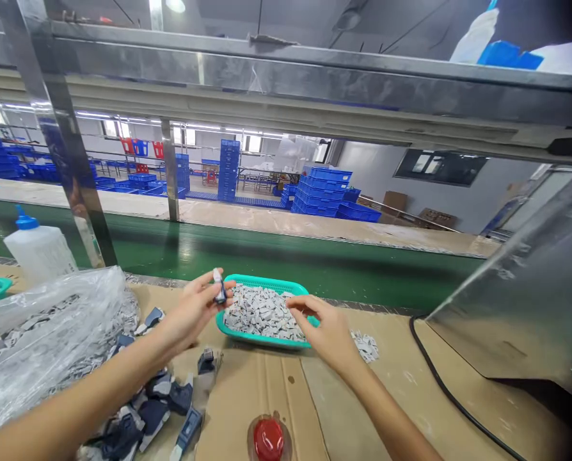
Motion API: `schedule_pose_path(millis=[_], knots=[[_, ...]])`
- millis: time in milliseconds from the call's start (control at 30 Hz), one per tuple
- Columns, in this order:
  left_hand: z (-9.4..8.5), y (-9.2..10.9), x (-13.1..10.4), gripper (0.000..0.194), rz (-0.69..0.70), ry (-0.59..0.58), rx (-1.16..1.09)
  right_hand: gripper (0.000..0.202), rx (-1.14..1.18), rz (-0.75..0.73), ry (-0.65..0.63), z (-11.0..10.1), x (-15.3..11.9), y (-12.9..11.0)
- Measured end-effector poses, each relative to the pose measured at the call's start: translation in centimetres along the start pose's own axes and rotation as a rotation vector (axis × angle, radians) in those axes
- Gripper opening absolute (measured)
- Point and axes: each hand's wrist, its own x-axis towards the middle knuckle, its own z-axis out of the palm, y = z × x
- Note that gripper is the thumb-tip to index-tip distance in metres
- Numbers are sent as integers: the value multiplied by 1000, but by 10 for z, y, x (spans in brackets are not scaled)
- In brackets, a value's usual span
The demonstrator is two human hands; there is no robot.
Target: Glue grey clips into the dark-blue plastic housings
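My left hand [192, 312] is raised at the left end of a green basket, its fingers closed on a small dark blue and white plastic part [219, 288]. The green basket [262, 342] holds a heap of small light grey plastic pieces [262, 310]. Over the basket's right side, my right hand [324, 326] has its thumb and fingertips curled together in a pinch; whether a small piece is between them I cannot make out. Below my left forearm lies a pile of dark blue and grey plastic parts [156, 410], with a single dark part [206, 361] beside it.
A clear plastic bag [60, 346] of grey parts lies at left, near a white bottle with a blue cap [41, 250]. A red round object [269, 439] sits in front. More grey pieces [365, 346] lie right of the basket. Behind runs a green conveyor belt [267, 250]; a black cable [439, 378] curves at right.
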Motion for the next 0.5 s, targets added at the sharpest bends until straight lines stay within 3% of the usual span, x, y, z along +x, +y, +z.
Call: schedule_pose_path(millis=[100,200,267,367,500], knots=[[-24,-9,66,42,85,59,331,25,-62,41,-220,17,26,27],[-47,-24,121,36,117,93,710,26,-121,12,-391,32,34,30],[-58,-34,143,36,123,104,913,26,-162,-2,-456,37,34,27],[-65,-41,152,44,125,93,1122,27,-212,-31,-499,38,34,24],[-58,-28,118,54,214,53,1242,22,-208,-84,-503,40,38,26]])
